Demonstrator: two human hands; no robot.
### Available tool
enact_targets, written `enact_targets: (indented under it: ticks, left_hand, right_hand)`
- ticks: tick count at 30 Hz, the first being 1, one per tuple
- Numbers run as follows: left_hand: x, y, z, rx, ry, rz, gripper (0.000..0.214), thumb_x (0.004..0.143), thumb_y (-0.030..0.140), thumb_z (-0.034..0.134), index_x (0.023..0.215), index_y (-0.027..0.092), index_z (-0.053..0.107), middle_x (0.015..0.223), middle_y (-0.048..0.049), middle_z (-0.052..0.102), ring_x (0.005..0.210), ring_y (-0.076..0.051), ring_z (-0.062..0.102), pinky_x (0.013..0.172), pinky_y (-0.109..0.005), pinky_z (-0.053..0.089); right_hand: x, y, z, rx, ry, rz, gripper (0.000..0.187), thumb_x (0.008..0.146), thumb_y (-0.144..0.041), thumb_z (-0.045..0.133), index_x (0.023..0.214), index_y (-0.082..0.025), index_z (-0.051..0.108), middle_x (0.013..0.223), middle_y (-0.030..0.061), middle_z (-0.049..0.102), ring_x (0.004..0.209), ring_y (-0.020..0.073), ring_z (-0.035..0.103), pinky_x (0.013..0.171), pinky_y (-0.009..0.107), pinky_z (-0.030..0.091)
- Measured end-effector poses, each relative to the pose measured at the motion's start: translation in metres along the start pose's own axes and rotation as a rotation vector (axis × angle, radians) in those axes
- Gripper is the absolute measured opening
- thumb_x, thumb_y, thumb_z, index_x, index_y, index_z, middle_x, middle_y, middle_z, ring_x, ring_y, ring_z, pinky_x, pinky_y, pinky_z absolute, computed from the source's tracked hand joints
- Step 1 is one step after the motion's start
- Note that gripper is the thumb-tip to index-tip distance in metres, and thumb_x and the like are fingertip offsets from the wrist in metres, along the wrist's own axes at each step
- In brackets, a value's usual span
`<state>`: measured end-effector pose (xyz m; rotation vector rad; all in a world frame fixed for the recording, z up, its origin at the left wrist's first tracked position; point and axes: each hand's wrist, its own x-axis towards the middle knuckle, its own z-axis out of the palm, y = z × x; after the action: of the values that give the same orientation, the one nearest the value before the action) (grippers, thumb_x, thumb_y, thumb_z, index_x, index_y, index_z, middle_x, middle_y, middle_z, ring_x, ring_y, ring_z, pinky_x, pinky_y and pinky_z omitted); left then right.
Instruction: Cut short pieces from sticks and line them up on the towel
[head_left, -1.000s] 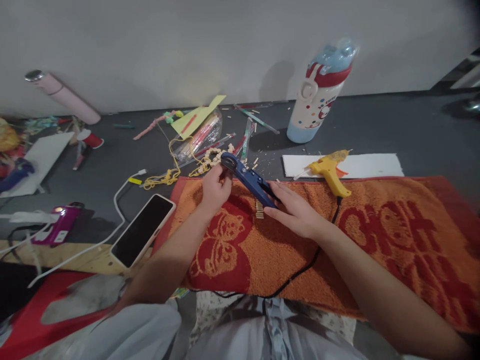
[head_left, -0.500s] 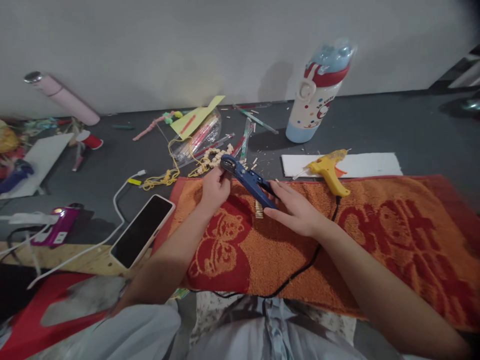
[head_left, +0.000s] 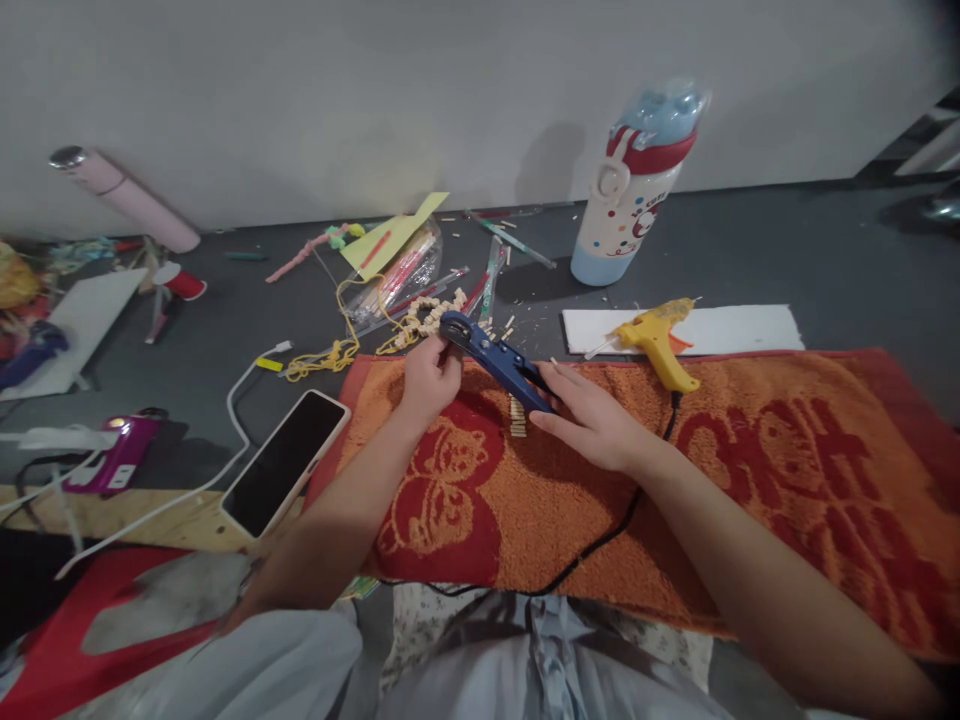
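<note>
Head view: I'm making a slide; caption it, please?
Right hand grips a blue hand tool, left hand at its other end, above an orange towel.

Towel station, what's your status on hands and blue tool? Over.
Right grip holding blue tool; left grip at its far end, fingertips partly hidden. Small sticks on orange towel close by. Black cord passes beneath right forearm.

The towel [head_left: 570,510] is orange (with red lettering and a red patch); above it, the tool [head_left: 502,372] is blue; beyond it, the bottle [head_left: 622,215] is white, blue and dotted.
</note>
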<state>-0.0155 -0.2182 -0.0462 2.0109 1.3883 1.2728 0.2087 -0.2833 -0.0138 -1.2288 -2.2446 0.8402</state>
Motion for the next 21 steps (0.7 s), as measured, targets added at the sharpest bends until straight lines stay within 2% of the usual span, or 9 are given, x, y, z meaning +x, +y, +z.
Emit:
enact_targets:
  ticks: [7, 14, 18, 21]
  left_hand:
    - [-0.0018, -0.0014, 0.0015, -0.08, -0.013, -0.071, 0.012, 0.077, 0.016, 0.047, 0.065, 0.018, 0.046, 0.053, 0.0025, 0.048, 0.047, -0.009, 0.045, 0.048, -0.022, 0.034]
    - [-0.0029, -0.0033, 0.005, -0.255, -0.031, -0.157, 0.019, 0.086, 0.032, 0.045, 0.073, 0.018, 0.047, 0.053, 0.0031, 0.047, 0.046, -0.009, 0.046, 0.048, -0.023, 0.038]
    - [-0.0031, -0.0002, 0.005, -0.32, -0.032, -0.191, 0.027, 0.085, 0.043, 0.046, 0.072, 0.019, 0.048, 0.057, 0.0021, 0.047, 0.05, -0.01, 0.046, 0.049, -0.023, 0.039]
    - [-0.0037, 0.0024, 0.0043, -0.31, -0.036, -0.222, 0.029, 0.084, 0.043, 0.047, 0.068, 0.019, 0.047, 0.057, 0.0016, 0.048, 0.049, -0.009, 0.046, 0.048, -0.023, 0.038]
  right_hand:
    - [0.0012, -0.0008, -0.0012, -0.025, -0.004, 0.02, 0.034, 0.089, -0.037, 0.04, 0.116, -0.017, 0.045, 0.109, 0.0143, 0.056, 0.102, 0.0289, 0.051, 0.087, 0.044, 0.044]
    - [0.0014, 0.0, 0.0012, -0.019, 0.051, 0.02, 0.038, 0.089, -0.038, 0.041, 0.121, -0.017, 0.044, 0.114, 0.0137, 0.057, 0.107, 0.0294, 0.051, 0.092, 0.045, 0.042]
    - [0.0012, -0.0006, 0.0021, -0.025, 0.055, 0.026, 0.04, 0.089, -0.038, 0.04, 0.123, -0.016, 0.043, 0.118, 0.0146, 0.056, 0.11, 0.0295, 0.051, 0.093, 0.046, 0.041]
    - [0.0015, -0.0025, 0.001, -0.019, 0.047, 0.018, 0.039, 0.09, -0.037, 0.039, 0.123, -0.016, 0.044, 0.117, 0.0143, 0.057, 0.108, 0.0284, 0.051, 0.092, 0.044, 0.042]
